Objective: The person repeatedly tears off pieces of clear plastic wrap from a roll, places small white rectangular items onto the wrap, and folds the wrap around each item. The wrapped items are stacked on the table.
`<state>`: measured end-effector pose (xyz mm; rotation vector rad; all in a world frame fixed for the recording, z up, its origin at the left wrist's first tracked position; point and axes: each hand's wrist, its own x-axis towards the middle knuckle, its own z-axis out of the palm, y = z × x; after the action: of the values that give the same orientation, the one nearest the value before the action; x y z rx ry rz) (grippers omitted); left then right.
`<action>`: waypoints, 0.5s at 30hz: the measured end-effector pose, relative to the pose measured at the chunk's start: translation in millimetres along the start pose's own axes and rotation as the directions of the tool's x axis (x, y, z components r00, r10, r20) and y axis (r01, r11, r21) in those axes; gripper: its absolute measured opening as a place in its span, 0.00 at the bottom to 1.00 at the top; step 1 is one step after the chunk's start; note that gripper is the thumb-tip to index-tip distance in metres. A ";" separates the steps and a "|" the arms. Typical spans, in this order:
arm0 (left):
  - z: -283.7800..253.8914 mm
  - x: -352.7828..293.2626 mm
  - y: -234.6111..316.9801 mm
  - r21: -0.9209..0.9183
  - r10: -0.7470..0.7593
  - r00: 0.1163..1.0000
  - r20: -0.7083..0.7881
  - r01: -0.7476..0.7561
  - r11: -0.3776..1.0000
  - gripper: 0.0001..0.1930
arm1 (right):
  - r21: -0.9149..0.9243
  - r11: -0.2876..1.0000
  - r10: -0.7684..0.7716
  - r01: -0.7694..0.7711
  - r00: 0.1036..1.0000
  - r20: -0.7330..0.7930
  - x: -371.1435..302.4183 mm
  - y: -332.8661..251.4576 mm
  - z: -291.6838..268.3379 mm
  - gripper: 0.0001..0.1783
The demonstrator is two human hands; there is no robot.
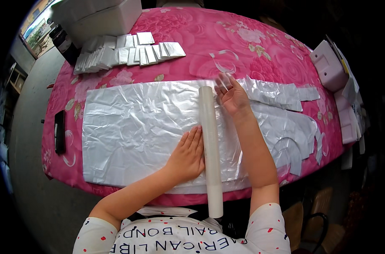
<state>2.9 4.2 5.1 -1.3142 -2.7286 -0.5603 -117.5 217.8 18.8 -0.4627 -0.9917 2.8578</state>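
Observation:
A long whitish tube (211, 152) lies lengthwise across glossy white plastic sheeting (129, 131). Its near end juts out past the table's front edge. The sheeting is spread flat and creased, with cut-out strips like vest-bag handles at its right end. My left hand (188, 152) rests flat on the plastic with its fingers out, close against the tube's left side. On the other side, my right hand (233, 95) is raised near the tube's far end, palm partly showing. Its fingers are apart, slightly blurred, and hold nothing that I can see.
Folded white plastic packets (129, 53) stand in rows at the back left, before a white foam box (103, 23) and a dark jar (63, 42). A black oblong object (60, 132) lies at the left. Pale foam boxes (330, 70) line the right edge of the pink flowered tablecloth (184, 34).

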 end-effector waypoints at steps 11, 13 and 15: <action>2.2 -3.4 1.8 -0.040 -0.018 1.000 -0.016 0.018 0.999 0.33 | -0.041 0.837 -0.517 0.546 0.812 0.268 -74.2 -110.5 55.9 0.18; 1.4 -4.6 0.2 -0.004 -0.014 1.000 -0.006 0.014 1.000 0.33 | -0.283 0.804 -0.379 0.524 0.817 0.435 -94.1 -53.9 98.9 0.21; 5.1 -3.6 1.4 -0.012 0.009 0.999 -0.053 -0.010 1.000 0.33 | -0.503 0.656 -0.186 0.562 0.766 0.615 -108.0 17.0 120.6 0.23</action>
<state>6.7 4.1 0.1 -1.2956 -2.6795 -0.6032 -51.6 114.3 125.7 0.5082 -1.9429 2.1589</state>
